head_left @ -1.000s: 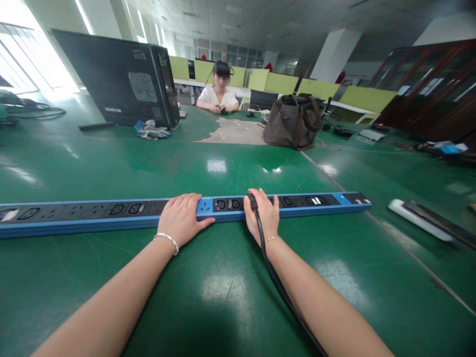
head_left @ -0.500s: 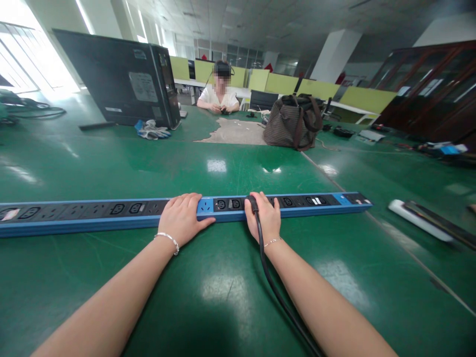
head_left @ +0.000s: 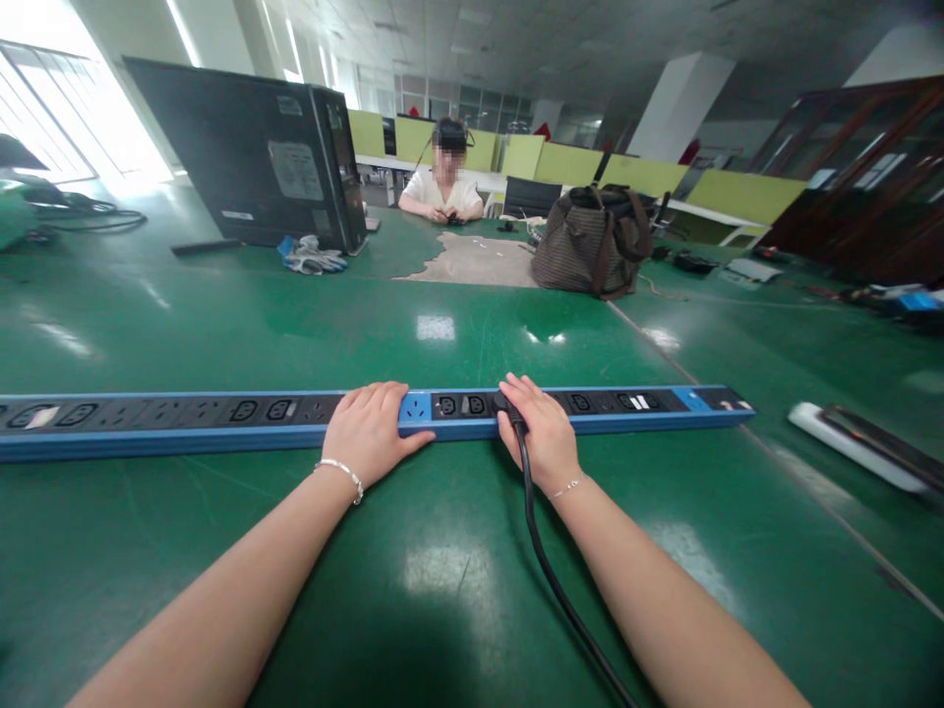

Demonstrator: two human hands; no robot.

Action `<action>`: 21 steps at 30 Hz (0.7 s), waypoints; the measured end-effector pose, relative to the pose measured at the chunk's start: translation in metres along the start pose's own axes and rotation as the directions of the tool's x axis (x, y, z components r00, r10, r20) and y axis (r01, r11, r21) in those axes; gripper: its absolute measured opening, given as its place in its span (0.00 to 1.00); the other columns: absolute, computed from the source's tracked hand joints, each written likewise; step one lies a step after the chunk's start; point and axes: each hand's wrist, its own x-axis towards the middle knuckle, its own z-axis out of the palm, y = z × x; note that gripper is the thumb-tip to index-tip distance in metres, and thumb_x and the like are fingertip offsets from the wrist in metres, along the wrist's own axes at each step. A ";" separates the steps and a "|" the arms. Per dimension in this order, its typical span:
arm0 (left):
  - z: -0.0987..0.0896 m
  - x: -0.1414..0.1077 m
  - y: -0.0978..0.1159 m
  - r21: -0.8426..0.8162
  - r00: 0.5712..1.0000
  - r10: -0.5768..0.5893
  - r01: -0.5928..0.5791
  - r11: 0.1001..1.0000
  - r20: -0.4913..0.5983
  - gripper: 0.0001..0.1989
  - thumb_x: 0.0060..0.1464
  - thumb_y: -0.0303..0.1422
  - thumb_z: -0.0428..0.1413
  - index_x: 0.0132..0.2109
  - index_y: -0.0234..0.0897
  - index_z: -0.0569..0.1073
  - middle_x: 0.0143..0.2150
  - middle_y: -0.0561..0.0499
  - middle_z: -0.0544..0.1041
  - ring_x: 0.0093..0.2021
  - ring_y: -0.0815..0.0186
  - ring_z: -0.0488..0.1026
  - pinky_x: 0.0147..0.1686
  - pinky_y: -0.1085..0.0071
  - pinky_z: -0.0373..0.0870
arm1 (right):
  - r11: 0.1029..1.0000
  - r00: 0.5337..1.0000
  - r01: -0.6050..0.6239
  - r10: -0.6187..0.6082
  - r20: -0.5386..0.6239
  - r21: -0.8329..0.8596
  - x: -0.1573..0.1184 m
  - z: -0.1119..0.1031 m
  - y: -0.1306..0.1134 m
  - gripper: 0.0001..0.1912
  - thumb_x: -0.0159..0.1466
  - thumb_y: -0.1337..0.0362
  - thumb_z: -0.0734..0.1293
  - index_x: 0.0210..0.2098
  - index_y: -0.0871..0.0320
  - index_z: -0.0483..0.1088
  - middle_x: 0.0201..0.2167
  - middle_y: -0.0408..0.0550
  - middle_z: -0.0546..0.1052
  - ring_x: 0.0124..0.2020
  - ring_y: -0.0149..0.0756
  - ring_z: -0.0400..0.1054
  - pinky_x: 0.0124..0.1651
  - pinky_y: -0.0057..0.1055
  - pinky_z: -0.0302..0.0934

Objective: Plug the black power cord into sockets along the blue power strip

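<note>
A long blue power strip [head_left: 457,430] with black sockets lies crosswise on the green table. My left hand [head_left: 371,428] is wrapped over it, thumb along the front edge, beside a blue socket section. To the right, my right hand [head_left: 544,433] grips a black plug [head_left: 508,408] at one of the sockets. The fingers partly cover the plug, and I cannot tell how deep it sits. A thick black cable [head_left: 542,551] runs from the plug down toward me, past my right forearm.
Behind the strip stand a black computer tower [head_left: 251,162], blue-and-white gloves [head_left: 311,256] and a brown bag [head_left: 590,241]. Across the table sits a person [head_left: 442,192] with both hands together at a small dark object. A white-and-black bar [head_left: 855,447] lies at the right.
My right hand has shifted slightly right around the plug, its fingers now reaching farther over the strip. My left hand holds the same spot. The whole view has shifted a little.
</note>
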 end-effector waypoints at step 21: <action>0.000 0.000 0.000 -0.038 1.000 -0.013 0.013 0.999 0.000 0.32 0.50 0.53 0.53 0.55 0.35 0.65 0.53 0.38 0.72 0.55 0.51 0.67 0.54 0.55 0.59 | 0.998 0.996 0.042 -0.039 0.086 -0.039 0.008 -0.002 0.004 0.17 0.64 0.64 0.58 0.51 0.56 0.68 0.50 0.50 0.75 0.55 0.38 0.66 0.61 0.42 0.48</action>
